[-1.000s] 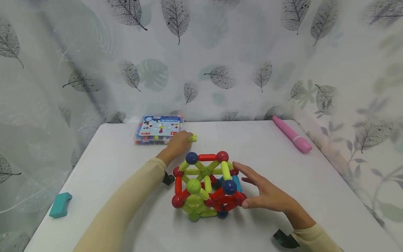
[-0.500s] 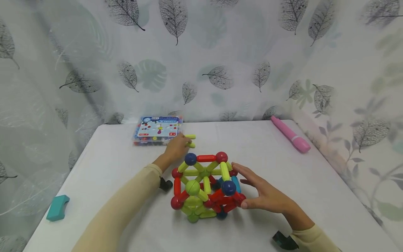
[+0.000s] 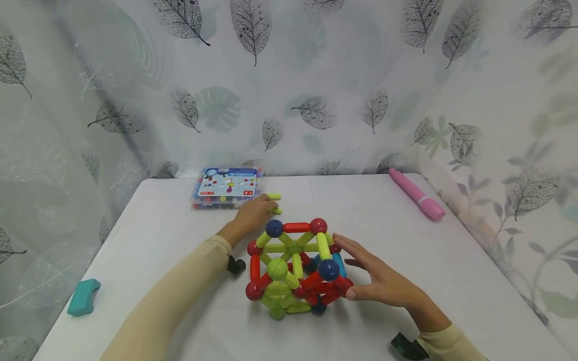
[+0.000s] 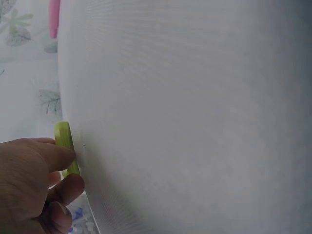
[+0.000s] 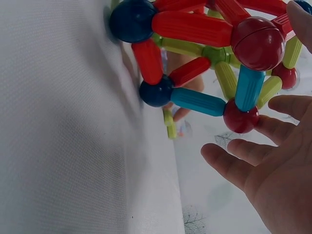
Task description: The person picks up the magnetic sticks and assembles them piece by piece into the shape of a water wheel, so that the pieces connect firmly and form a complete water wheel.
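A ball-and-stick structure (image 3: 297, 246) of magnetic sticks and red, blue and green balls stands mid-table. Beyond it, beside the box, my left hand (image 3: 254, 214) pinches a yellow-green magnetic stick (image 4: 63, 139) between thumb and fingers. Another yellow-green stick (image 3: 274, 196) shows just past those fingers in the head view. My right hand (image 3: 384, 281) rests at the structure's right side, fingers extended and spread. Its thumb is at a lower red ball (image 3: 344, 284), its index finger at an upper one. In the right wrist view, fingertips meet the red ball (image 5: 241, 116) joining blue sticks.
A clear plastic box (image 3: 228, 188) with a printed label and colourful pieces inside stands at the back left. The pink pen-like object (image 3: 417, 194) lies at the back right. Near the left edge is a teal block (image 3: 84, 297). Patterned curtain (image 3: 289, 85) surrounds the table (image 3: 361, 200).
The two yellow-green sticks, side by side earlier, have come apart. My left hand has drawn slightly back toward me with the nearer one. The right hand and structure hold still.
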Demonstrator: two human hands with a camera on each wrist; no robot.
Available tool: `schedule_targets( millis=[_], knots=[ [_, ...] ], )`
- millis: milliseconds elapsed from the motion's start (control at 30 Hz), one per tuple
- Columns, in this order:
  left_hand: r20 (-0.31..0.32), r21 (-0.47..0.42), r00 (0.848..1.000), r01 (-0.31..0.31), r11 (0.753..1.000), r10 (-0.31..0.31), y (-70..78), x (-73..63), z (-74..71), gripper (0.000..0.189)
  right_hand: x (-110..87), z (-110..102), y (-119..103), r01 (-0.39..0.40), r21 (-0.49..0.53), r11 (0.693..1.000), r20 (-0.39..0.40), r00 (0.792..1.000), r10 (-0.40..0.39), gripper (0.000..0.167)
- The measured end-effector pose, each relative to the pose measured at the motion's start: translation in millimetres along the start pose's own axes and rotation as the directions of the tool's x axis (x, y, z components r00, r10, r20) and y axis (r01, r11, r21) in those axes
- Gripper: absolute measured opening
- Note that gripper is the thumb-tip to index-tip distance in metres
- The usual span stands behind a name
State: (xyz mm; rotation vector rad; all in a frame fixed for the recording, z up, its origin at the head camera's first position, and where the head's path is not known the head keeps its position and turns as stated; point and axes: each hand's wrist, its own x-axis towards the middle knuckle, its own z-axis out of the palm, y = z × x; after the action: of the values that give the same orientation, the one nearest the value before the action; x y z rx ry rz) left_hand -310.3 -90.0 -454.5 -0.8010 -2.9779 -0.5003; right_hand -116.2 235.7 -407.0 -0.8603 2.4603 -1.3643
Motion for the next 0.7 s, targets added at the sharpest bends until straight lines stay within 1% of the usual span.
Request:
schedule_targets(
  millis=[200, 300, 433, 533, 633, 700],
  knots=[
    [0.0, -0.001, 1.0, 0.003, 1.0, -0.003, 0.8, 1.3, -1.0, 0.031, -0.6, -0.1, -0.3, 0.005, 0.006, 1.0, -0.005, 1.0, -0.005, 0.095],
    [-0.005, 0.016, 1.0, -0.024, 1.0, 0.024, 1.0, 0.5, -1.7, 0.029, -0.4, 0.2, -0.5, 0.005, 0.005, 1.0, -0.002, 1.0, -0.005, 0.095],
    [-0.003, 0.073, 0.997, -0.072, 0.995, 0.072, 0.6, -0.3, -3.0, 0.028, -0.4, 0.2, 0.0, 0.014, -0.004, 1.0, 0.01, 1.0, -0.014, 0.095],
    [0.008, 0.108, 0.996, -0.086, 0.99, 0.086, 0.8, -0.8, -4.4, 0.032, -0.4, 0.1, 0.3, 0.017, -0.016, 1.0, 0.015, 1.0, -0.017, 0.095],
    [0.016, 0.138, 0.996, -0.088, 0.987, 0.086, 1.7, -1.2, -5.9, 0.039, -0.5, 0.4, 0.2, 0.008, -0.016, 1.0, 0.016, 1.0, -0.008, 0.094],
    [0.01, 0.148, 0.996, -0.088, 0.985, 0.087, 2.0, -1.3, -6.3, 0.045, -0.4, 0.4, 0.3, 0.007, -0.016, 1.0, 0.016, 1.0, -0.007, 0.094]
  ],
)
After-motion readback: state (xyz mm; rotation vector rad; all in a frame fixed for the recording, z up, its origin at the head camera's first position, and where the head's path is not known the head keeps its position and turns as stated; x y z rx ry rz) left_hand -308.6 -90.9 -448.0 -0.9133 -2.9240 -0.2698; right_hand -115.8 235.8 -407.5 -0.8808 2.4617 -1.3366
